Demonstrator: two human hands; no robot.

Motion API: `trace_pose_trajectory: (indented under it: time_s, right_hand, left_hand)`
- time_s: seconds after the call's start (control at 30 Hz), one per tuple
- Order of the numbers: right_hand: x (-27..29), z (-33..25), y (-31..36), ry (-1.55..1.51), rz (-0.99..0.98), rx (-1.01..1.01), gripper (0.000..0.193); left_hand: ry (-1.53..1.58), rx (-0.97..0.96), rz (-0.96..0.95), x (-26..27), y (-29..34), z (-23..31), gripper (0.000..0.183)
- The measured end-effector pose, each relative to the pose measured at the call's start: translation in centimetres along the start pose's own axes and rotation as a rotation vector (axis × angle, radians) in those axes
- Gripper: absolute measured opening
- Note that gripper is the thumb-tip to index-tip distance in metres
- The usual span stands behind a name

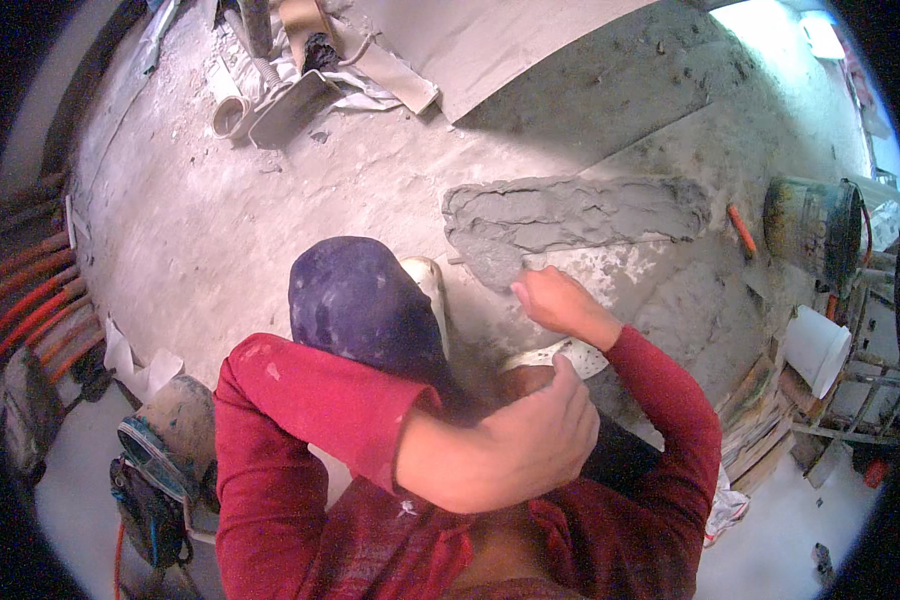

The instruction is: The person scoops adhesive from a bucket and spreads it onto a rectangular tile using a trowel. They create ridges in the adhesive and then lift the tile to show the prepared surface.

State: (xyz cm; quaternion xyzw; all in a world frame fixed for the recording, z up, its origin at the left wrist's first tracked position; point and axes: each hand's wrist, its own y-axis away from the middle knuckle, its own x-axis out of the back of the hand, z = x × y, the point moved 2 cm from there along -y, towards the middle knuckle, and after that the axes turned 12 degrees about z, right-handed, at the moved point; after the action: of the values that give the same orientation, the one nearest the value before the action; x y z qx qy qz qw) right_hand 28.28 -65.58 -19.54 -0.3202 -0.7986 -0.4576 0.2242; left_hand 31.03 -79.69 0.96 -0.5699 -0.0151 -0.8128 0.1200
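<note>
The person crouches over a dusty concrete floor point(270, 220), both arms in red sleeves. The right hand point(555, 300) sits just right of picture centre, at about 2 o'clock from the raised knee point(360, 300) in dark blue trousers; its fingers are curled closed around a tool whose handle is hidden inside the fist, and the tool's thin edge reaches toward 11 o'clock into the wet mortar. The patch of grey mortar point(570, 215) lies on the floor at 12 o'clock from the right hand, spread as a rough band running from 9 o'clock to 3 o'clock, its lower left corner touching the tool. The left hand point(530, 435) rests at 6 o'clock from the right hand, fingers narrow and folded together, laid against the right forearm and leg; whether it grips anything cannot be told. A light shoe point(425, 285) shows just beside the knee, at 9 o'clock from the right hand. An orange-handled tool point(741, 230) lies at the 3 o'clock end of the mortar, apart from it. A dirty bucket point(815, 225) stands farther toward 3 o'clock, and a white bucket point(815, 350) lies tilted at 5 o'clock from it. A roll of white material point(232, 110) lies at 11 o'clock near the picture's top. Orange pipes point(30, 290) run along the 9 o'clock rim. A grey board point(490, 45) lies at 12 o'clock.
</note>
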Motion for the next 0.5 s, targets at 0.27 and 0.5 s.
trace_pose_trajectory:
  time_s: [0.27, 0.5]
  right_hand:
    - [-0.2, 0.0, 1.3, 0.034, 0.053, 0.018, 0.032]
    - [0.8, 2.0, 2.9, 0.52, 0.144, 0.233, 0.024]
  left_hand:
    - [0.003, -0.029, -0.011, 0.1, -0.4, 0.0, 0.044]
    - [0.075, -0.063, -0.091, 0.2, -0.7, 0.1, 0.044]
